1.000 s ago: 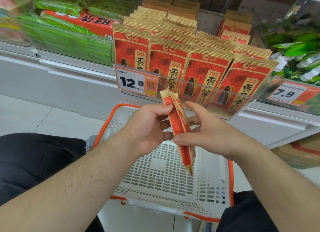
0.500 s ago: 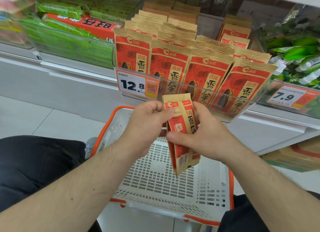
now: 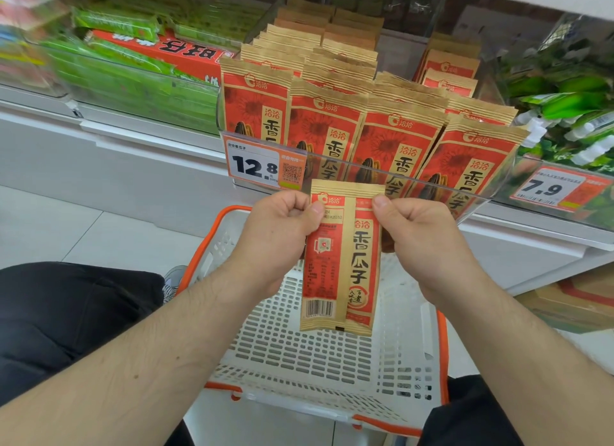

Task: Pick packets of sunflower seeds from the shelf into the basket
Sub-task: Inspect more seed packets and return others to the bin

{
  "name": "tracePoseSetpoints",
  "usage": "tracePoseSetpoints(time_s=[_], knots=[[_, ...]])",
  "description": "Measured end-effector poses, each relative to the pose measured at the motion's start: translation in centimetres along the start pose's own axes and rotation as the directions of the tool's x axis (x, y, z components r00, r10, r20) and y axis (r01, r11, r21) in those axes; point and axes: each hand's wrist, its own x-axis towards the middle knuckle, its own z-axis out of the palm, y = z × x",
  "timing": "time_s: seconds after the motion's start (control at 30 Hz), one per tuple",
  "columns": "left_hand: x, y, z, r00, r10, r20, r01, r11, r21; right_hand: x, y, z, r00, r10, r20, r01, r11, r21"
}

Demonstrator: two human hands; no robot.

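A red and tan packet of sunflower seeds [image 3: 342, 262] hangs upright over the white basket [image 3: 319, 356], its back with the barcode turned to me. My left hand [image 3: 279, 236] pinches its top left corner and my right hand [image 3: 422, 243] pinches its top right corner. The basket has an orange rim and sits low between my knees; nothing shows inside it. Several rows of the same packets [image 3: 375, 126] stand in a clear plastic tray on the shelf just beyond my hands.
A 12.8 price tag [image 3: 262, 168] is fixed to the tray front and a 7.9 tag [image 3: 555, 188] sits to the right. Green snack packs [image 3: 133, 66] fill the left bin, green and white items [image 3: 571, 113] the right. A cardboard box [image 3: 578, 299] lies under the shelf.
The packet has turned from edge-on to flat, back side facing me. Both hands have shifted up to its top corners, and it now hangs a little higher.
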Motion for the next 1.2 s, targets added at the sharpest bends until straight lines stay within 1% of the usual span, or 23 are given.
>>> tracePoseSetpoints(time_s=[0.13, 0.2, 0.4, 0.57, 0.77, 0.93, 1.1, 1.2], knots=[[0.1, 0.0, -0.1, 0.999, -0.004, -0.033, 0.004, 1.000, -0.011, 0.0, -0.2, -0.4, 0.990, 0.024, 0.140, -0.021, 1.000, -0.021], [0.2, 0.1, -0.2, 0.999, -0.004, -0.047, 0.003, 1.000, -0.008, 0.0, -0.2, -0.4, 0.983, 0.040, 0.181, -0.030, 0.998, -0.055], [0.3, 0.0, -0.1, 0.997, -0.016, -0.074, 0.016, 1.000, -0.003, 0.2, -0.1, -0.4, 0.985, 0.024, 0.173, -0.013, 0.998, -0.065], [0.4, 0.3, -0.2, 0.993, -0.042, -0.112, 0.036, 0.998, -0.053, 0.0, -0.2, -0.9, 0.941, 0.103, 0.323, -0.042, 0.981, -0.191], [0.3, 0.2, -0.1, 0.991, -0.065, -0.118, 0.058, 0.996, -0.063, 0.1, -0.2, -1.2, 0.927, 0.092, 0.365, -0.026, 0.983, -0.183], [0.5, 0.1, -0.3, 0.986, -0.095, -0.135, 0.086, 0.994, -0.070, 0.0, -0.3, -1.4, 0.889, 0.105, 0.445, 0.016, 0.966, -0.260], [0.6, 0.0, -0.3, 0.984, -0.113, -0.140, 0.103, 0.992, -0.078, 0.1, 0.0, -1.4, 0.897, 0.061, 0.438, 0.050, 0.970, -0.237], [0.7, -0.1, -0.4, 0.982, -0.117, -0.146, 0.104, 0.990, -0.092, -0.1, -0.4, -1.7, 0.869, 0.078, 0.489, 0.025, 0.979, -0.202]])
